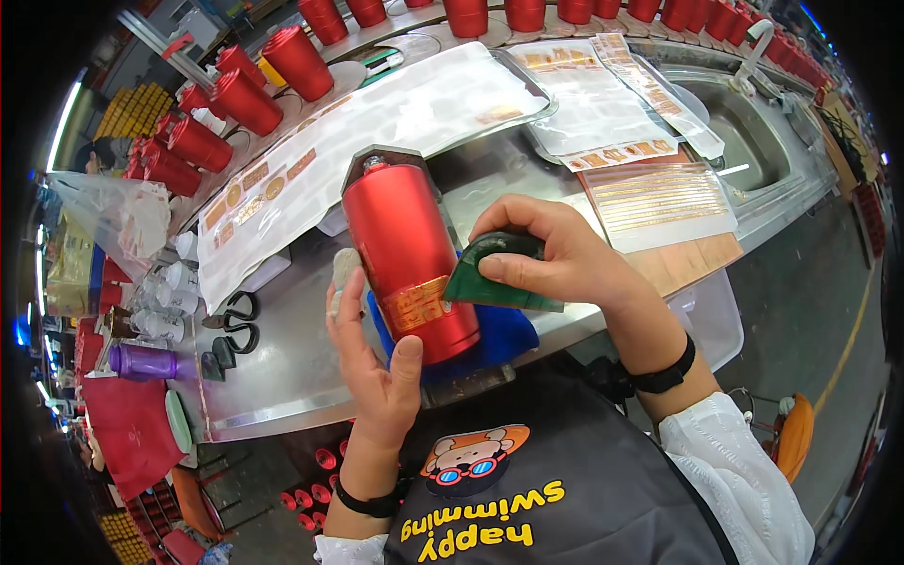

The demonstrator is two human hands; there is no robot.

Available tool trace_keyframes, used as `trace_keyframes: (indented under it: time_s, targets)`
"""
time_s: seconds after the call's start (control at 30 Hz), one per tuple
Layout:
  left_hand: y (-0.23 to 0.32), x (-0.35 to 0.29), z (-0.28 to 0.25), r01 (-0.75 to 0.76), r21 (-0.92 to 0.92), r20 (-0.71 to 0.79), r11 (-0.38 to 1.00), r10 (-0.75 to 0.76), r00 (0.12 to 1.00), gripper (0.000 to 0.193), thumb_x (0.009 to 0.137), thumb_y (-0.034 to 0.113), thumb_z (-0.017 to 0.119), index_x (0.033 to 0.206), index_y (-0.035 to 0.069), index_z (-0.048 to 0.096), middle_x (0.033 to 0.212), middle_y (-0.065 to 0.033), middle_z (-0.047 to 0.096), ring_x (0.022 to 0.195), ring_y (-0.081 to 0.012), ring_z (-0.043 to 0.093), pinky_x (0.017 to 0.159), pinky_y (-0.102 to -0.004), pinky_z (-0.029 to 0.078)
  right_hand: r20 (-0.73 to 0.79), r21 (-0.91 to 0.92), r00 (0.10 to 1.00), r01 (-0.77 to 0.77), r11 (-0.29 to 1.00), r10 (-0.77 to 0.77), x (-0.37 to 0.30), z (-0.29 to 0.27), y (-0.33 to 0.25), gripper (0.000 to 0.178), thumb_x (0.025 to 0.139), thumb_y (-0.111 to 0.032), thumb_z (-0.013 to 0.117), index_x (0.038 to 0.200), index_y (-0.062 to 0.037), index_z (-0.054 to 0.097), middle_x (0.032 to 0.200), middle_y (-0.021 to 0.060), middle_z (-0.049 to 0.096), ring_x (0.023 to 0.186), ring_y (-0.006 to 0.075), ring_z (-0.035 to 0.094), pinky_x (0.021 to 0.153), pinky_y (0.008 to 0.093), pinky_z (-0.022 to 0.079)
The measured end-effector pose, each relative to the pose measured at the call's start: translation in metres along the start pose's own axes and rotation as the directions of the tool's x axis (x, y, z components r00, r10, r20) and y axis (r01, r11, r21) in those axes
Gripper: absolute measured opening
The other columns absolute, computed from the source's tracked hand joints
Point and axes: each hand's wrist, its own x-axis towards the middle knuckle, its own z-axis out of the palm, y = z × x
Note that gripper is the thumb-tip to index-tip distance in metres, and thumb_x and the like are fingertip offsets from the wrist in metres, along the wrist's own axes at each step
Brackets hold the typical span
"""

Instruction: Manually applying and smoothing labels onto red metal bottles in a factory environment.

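A glossy red metal bottle lies tilted in a dark stand, with a gold decal on its lower side. In my right hand is a flat dark green scraper, pinched between thumb and fingers, its edge against or very close to the decal. My left hand is along the bottle's lower left side, fingers stretched and thumb apart; whether it touches cannot be told. By its fingertips shows a pale grey lump, perhaps a pad or cloth. A blue cloth is under the bottle's base.
Decal sheets cover the bench behind, with more sheets beside the sink. Red bottles line the far edge. Black-handled scissors, a purple jar and a plastic bag are at left.
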Motion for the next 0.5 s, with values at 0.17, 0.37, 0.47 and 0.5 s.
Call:
trace_keyframes:
  time_s: [0.17,0.37,0.47,0.5]
  targets:
    - [0.008,0.005,-0.001,-0.066,0.128,0.027,0.990,0.063,0.998,0.058,0.089,0.028,0.064,0.135,-0.002,0.046,0.138,-0.0219,0.048,0.135,-0.0427,0.033,0.112,-0.0501,0.021,-0.047,0.051,0.999,-0.024,0.998,0.026,-0.003,-0.002,0.005,0.025,0.085,-0.015,0.070,0.105,-0.0021,0.062,0.089,0.0041,0.064,0.085,0.0092,0.059,0.075,0.0259,0.049]
    - [0.031,0.016,0.010,-0.167,0.398,0.069,0.902,0.151,0.986,0.053,0.076,0.013,0.071,0.123,0.000,0.050,0.121,-0.0210,0.052,0.127,-0.0473,0.038,0.108,-0.0524,0.025,-0.005,0.022,1.000,0.021,1.000,-0.021,0.011,-0.017,-0.004,0.026,0.085,-0.013,0.071,0.108,-0.0032,0.064,0.091,0.0039,0.066,0.084,0.0085,0.060,0.075,0.0247,0.049]
    - [0.033,0.020,0.014,-0.146,0.448,0.092,0.882,0.117,0.989,0.051,0.080,0.012,0.068,0.125,0.000,0.047,0.118,-0.0154,0.051,0.116,-0.0344,0.044,0.109,-0.0476,0.025,0.123,-0.167,0.979,0.185,0.968,-0.165,0.023,-0.023,-0.009,0.027,0.082,-0.013,0.072,0.106,-0.0031,0.065,0.089,0.0061,0.069,0.080,0.0117,0.063,0.073,0.0265,0.050]
    - [0.032,0.020,0.015,-0.146,0.449,0.091,0.881,0.117,0.989,0.051,0.080,0.012,0.068,0.125,0.000,0.047,0.118,-0.0154,0.051,0.116,-0.0344,0.044,0.109,-0.0476,0.025,0.124,-0.166,0.978,0.186,0.968,-0.166,0.027,-0.024,-0.011,0.027,0.082,-0.013,0.072,0.106,-0.0031,0.065,0.089,0.0061,0.069,0.080,0.0117,0.063,0.073,0.0265,0.050]
